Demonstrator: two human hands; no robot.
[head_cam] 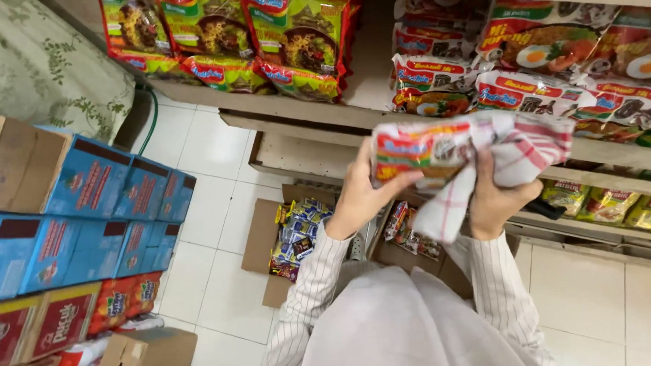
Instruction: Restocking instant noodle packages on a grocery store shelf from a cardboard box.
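Both arms were covered in long sleeves of a thin, pale shirt, white-ish with fine dark pinstripes running lengthwise down the arm. The left striped sleeve ended in a plain cuff right at the wrist, a bit rumpled around the elbow. The right striped sleeve looked the same, stripes and cuff matching. Over the chest and lap hung a smooth, light grey-beige draped cloth garment, no pattern, falling in soft folds. The left hand and right hand were bare, no gloves, and I couldn't spot any rings or a watch.
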